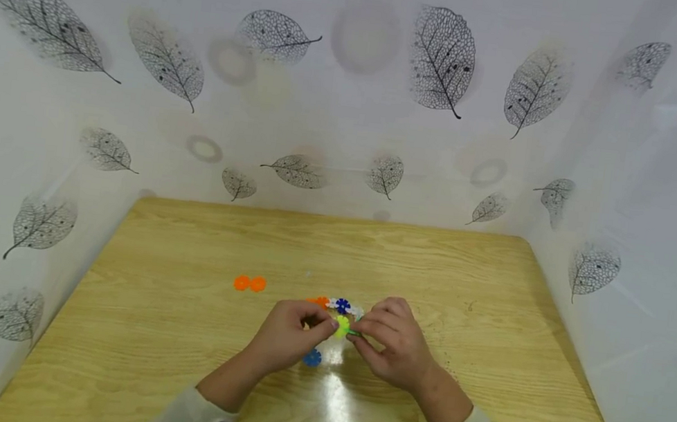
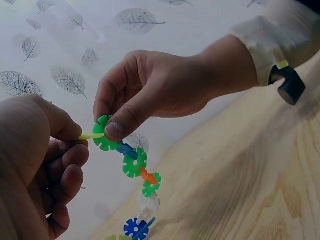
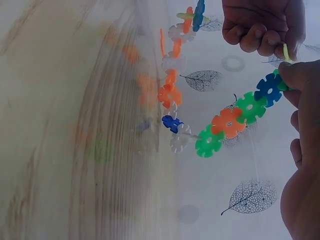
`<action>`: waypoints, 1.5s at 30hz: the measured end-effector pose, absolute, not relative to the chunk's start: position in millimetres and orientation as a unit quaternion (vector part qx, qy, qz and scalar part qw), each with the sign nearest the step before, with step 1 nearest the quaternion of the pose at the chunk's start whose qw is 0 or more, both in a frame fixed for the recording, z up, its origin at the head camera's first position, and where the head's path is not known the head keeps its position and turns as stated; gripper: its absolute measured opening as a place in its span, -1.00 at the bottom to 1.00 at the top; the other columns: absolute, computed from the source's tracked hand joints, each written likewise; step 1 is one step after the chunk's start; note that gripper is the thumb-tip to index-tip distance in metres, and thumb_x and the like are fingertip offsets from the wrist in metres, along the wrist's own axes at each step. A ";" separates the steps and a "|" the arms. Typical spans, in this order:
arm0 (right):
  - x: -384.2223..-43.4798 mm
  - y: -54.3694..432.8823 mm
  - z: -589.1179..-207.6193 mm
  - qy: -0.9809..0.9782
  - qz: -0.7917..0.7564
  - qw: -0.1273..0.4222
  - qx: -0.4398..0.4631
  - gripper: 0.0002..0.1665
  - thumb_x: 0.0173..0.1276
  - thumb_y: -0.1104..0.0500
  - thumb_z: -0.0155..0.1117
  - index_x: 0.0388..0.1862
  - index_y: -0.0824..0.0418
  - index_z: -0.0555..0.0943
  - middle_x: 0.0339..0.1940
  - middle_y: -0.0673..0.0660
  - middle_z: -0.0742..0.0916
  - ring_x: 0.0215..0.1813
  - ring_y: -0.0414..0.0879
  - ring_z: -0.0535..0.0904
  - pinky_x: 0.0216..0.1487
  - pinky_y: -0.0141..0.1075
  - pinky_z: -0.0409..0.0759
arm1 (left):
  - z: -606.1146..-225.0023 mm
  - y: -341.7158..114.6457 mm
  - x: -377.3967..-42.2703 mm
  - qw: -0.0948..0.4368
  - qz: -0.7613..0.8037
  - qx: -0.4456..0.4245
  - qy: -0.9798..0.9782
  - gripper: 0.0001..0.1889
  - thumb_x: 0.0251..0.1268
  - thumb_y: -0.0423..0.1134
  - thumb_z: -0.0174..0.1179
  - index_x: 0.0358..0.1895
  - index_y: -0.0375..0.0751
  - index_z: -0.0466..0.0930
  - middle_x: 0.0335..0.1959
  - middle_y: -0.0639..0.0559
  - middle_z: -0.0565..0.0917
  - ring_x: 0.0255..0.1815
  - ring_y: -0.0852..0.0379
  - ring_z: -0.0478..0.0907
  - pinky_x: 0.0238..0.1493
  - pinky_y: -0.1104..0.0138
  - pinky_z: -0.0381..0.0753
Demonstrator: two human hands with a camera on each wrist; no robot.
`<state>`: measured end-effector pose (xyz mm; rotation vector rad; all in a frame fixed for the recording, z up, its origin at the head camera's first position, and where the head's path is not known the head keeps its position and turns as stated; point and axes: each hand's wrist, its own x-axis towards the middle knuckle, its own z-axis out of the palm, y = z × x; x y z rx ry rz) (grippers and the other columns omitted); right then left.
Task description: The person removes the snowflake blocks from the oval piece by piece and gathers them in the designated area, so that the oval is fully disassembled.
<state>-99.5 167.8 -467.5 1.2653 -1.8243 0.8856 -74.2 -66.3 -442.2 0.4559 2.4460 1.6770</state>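
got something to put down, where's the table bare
Free on the table: the left part, between the orange disc pair and left edge; the right part, beyond the right hand, bar small dark marks; the far strip before the leaf-print sheet. Crowded: the centre, with the left hand, right hand and disc chain.

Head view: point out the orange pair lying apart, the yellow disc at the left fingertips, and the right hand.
Orange pair [image 1: 258, 284]: head view, on its right-hand disc.
Yellow disc [image 1: 342, 327]: head view, on its face.
Right hand [image 1: 395, 345]: head view, middle of the hand.
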 end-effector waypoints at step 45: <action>-104.1 180.5 -469.4 -0.698 0.360 0.388 0.483 -0.76 0.46 0.14 0.41 -0.41 0.22 0.75 -0.50 -0.01 0.70 -0.37 -0.04 0.51 -0.19 -0.19 0.42 | -455.5 -136.1 -86.5 0.024 0.559 0.023 0.829 -0.84 0.40 -0.12 0.39 -0.13 -0.12 0.79 -0.24 -0.07 0.78 -0.22 -0.09 0.68 -0.26 0.32 0.65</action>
